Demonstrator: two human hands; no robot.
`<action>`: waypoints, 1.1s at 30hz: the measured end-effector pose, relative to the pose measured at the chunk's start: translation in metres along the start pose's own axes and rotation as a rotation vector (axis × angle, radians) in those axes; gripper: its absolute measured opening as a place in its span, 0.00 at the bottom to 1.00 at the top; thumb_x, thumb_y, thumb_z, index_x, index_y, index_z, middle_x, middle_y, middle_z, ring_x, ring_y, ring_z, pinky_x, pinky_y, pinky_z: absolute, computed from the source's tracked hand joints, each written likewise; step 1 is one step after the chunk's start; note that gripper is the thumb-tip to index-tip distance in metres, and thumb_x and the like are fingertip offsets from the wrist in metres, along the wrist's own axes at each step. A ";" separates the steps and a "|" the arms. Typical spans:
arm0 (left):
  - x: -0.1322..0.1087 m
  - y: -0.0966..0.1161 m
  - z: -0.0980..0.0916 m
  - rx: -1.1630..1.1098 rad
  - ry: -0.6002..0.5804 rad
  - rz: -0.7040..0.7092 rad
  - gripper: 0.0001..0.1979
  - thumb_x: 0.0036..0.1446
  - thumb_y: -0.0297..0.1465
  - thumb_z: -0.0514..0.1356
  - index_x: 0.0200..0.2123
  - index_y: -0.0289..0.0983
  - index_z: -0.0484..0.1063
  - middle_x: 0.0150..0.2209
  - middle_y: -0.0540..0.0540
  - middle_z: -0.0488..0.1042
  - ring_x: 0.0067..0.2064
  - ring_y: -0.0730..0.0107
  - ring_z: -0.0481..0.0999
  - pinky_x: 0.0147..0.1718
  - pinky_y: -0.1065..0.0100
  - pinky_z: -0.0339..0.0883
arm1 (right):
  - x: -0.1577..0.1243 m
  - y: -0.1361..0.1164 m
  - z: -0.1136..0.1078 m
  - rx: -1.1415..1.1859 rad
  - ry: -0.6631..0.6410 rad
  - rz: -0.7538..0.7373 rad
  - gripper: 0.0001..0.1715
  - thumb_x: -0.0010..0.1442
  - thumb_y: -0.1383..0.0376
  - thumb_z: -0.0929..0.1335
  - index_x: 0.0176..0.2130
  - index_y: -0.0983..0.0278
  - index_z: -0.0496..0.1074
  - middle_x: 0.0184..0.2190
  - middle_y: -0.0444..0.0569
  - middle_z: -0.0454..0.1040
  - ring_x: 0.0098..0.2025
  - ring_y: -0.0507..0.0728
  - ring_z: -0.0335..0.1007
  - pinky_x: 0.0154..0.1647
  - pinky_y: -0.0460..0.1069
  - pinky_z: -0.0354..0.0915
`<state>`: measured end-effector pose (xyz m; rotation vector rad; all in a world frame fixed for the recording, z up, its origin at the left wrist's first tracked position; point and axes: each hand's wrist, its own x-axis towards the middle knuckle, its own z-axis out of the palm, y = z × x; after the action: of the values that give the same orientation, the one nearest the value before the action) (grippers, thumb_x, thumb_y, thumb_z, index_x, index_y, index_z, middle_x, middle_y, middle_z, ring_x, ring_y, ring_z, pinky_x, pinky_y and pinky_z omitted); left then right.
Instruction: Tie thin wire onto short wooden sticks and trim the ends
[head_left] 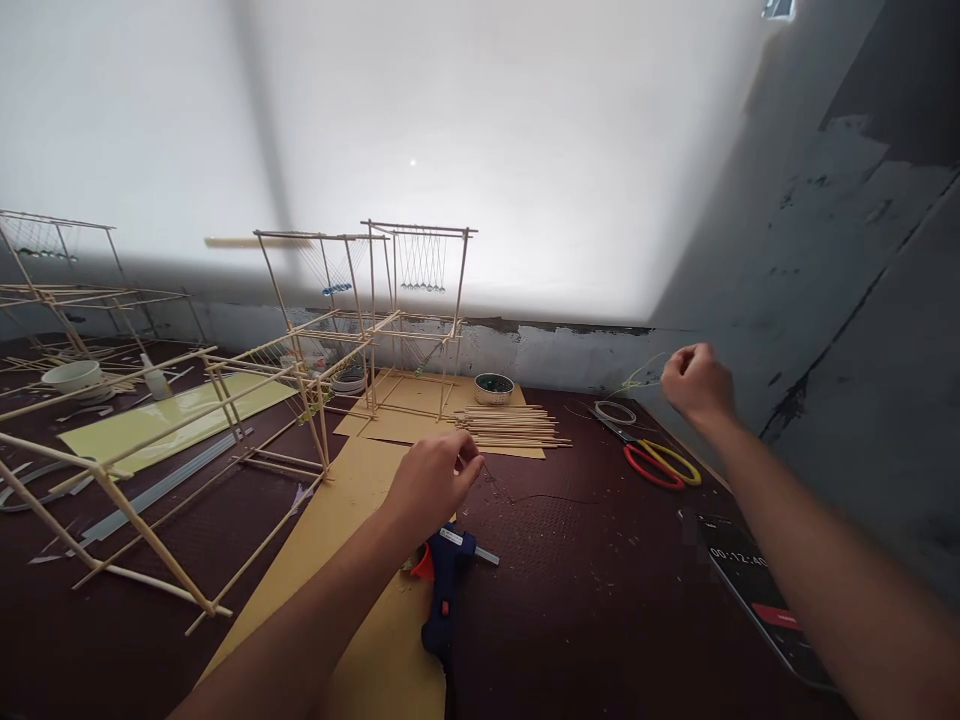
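My left hand [433, 484] hovers over the dark table with its fingers pinched on a thin thread or wire [525, 497] that trails right across the surface. My right hand [697, 384] is raised at the right, closed in a fist, with pale thread [637, 378] streaming from it to the left. A blue glue gun [446, 585] lies just below my left hand. A bundle of thin wooden sticks [510, 425] rests beyond it on brown card.
Stick-frame models [360, 320] stand at the back and left, some with hanging beads. Red and yellow scissors [660, 462], a white ring [615, 411], a small bowl of beads [493, 387] and a phone [757, 590] showing a timer lie around. A grey wall rises on the right.
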<state>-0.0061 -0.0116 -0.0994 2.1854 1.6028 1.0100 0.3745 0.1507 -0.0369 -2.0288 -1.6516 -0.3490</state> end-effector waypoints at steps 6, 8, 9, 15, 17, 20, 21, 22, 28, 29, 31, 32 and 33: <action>0.000 0.002 0.000 -0.017 -0.016 0.005 0.07 0.63 0.35 0.58 0.33 0.40 0.73 0.31 0.49 0.78 0.36 0.65 0.76 0.34 0.66 0.60 | -0.010 -0.026 -0.015 0.270 -0.151 0.094 0.15 0.67 0.59 0.68 0.48 0.67 0.73 0.43 0.50 0.76 0.40 0.55 0.75 0.42 0.54 0.73; -0.001 0.002 0.000 -0.023 -0.024 0.009 0.08 0.63 0.35 0.57 0.33 0.40 0.73 0.32 0.49 0.78 0.36 0.65 0.76 0.33 0.66 0.60 | -0.016 -0.034 -0.019 0.376 -0.195 0.097 0.11 0.66 0.63 0.69 0.45 0.68 0.73 0.34 0.48 0.76 0.34 0.54 0.74 0.40 0.53 0.73; -0.001 0.001 0.001 -0.025 -0.028 0.013 0.08 0.63 0.35 0.57 0.34 0.40 0.73 0.32 0.49 0.78 0.36 0.65 0.76 0.33 0.66 0.60 | -0.020 -0.038 -0.022 0.440 -0.218 0.090 0.09 0.65 0.65 0.69 0.44 0.68 0.73 0.31 0.47 0.76 0.32 0.54 0.73 0.38 0.53 0.72; -0.001 0.000 0.004 -0.026 -0.021 0.033 0.08 0.63 0.36 0.58 0.34 0.39 0.73 0.32 0.50 0.78 0.36 0.65 0.76 0.34 0.66 0.60 | -0.039 -0.064 -0.054 0.843 -0.364 -0.010 0.07 0.61 0.67 0.66 0.40 0.64 0.74 0.33 0.53 0.79 0.31 0.55 0.75 0.40 0.52 0.74; -0.002 0.001 0.004 -0.028 -0.022 0.034 0.09 0.64 0.36 0.57 0.34 0.39 0.73 0.32 0.50 0.78 0.36 0.65 0.76 0.34 0.65 0.61 | -0.047 -0.073 -0.066 0.924 -0.436 -0.058 0.11 0.57 0.68 0.68 0.42 0.63 0.75 0.37 0.53 0.81 0.36 0.57 0.77 0.44 0.53 0.74; -0.003 0.005 0.004 -0.039 -0.026 0.035 0.11 0.64 0.38 0.56 0.34 0.39 0.73 0.32 0.50 0.78 0.36 0.64 0.76 0.35 0.64 0.62 | -0.067 -0.088 -0.079 0.986 -0.540 -0.223 0.21 0.53 0.67 0.72 0.48 0.60 0.75 0.41 0.51 0.81 0.43 0.59 0.78 0.49 0.54 0.72; -0.004 0.007 0.004 -0.054 -0.017 0.042 0.10 0.64 0.38 0.57 0.35 0.40 0.74 0.33 0.49 0.78 0.37 0.64 0.77 0.36 0.64 0.63 | -0.076 -0.094 -0.081 0.984 -0.544 -0.278 0.22 0.53 0.65 0.74 0.49 0.60 0.75 0.41 0.50 0.82 0.44 0.60 0.78 0.49 0.55 0.72; -0.005 0.009 0.004 -0.078 0.001 0.055 0.10 0.64 0.39 0.57 0.38 0.40 0.74 0.37 0.49 0.79 0.39 0.64 0.77 0.38 0.64 0.65 | -0.085 -0.100 -0.083 0.979 -0.540 -0.323 0.23 0.53 0.63 0.75 0.49 0.60 0.75 0.41 0.51 0.82 0.45 0.61 0.78 0.50 0.56 0.72; -0.008 0.018 0.011 -0.169 0.129 0.203 0.22 0.63 0.38 0.60 0.59 0.45 0.67 0.56 0.45 0.73 0.51 0.62 0.74 0.48 0.63 0.67 | -0.144 -0.130 -0.085 1.037 -0.652 -0.473 0.18 0.58 0.58 0.74 0.47 0.62 0.75 0.41 0.51 0.81 0.45 0.60 0.79 0.49 0.55 0.73; -0.008 0.018 0.012 -0.162 0.135 0.208 0.20 0.63 0.38 0.60 0.58 0.44 0.69 0.55 0.45 0.74 0.51 0.62 0.74 0.48 0.63 0.67 | -0.150 -0.133 -0.084 1.049 -0.656 -0.477 0.18 0.58 0.58 0.73 0.47 0.62 0.75 0.41 0.50 0.81 0.44 0.60 0.79 0.48 0.54 0.74; -0.007 0.017 0.015 -0.149 0.133 0.202 0.13 0.64 0.37 0.59 0.50 0.42 0.75 0.48 0.46 0.77 0.47 0.63 0.75 0.45 0.64 0.66 | -0.158 -0.136 -0.084 1.068 -0.663 -0.476 0.17 0.59 0.58 0.74 0.46 0.62 0.74 0.41 0.50 0.81 0.44 0.59 0.79 0.48 0.53 0.74; -0.007 0.016 0.015 -0.149 0.126 0.194 0.10 0.65 0.37 0.58 0.45 0.41 0.77 0.43 0.46 0.78 0.43 0.64 0.76 0.42 0.65 0.66 | -0.159 -0.137 -0.084 1.073 -0.665 -0.473 0.18 0.59 0.58 0.74 0.46 0.62 0.74 0.40 0.50 0.81 0.44 0.59 0.79 0.47 0.53 0.74; -0.006 0.015 0.015 -0.159 0.116 0.185 0.11 0.66 0.37 0.57 0.40 0.40 0.78 0.38 0.48 0.78 0.39 0.66 0.76 0.39 0.67 0.65 | -0.159 -0.136 -0.084 1.072 -0.660 -0.466 0.18 0.59 0.58 0.74 0.46 0.62 0.74 0.40 0.50 0.82 0.44 0.59 0.79 0.47 0.53 0.74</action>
<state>0.0137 -0.0197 -0.1043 2.2329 1.3317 1.2919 0.2152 -0.0075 -0.0146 -0.9525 -2.0065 0.9697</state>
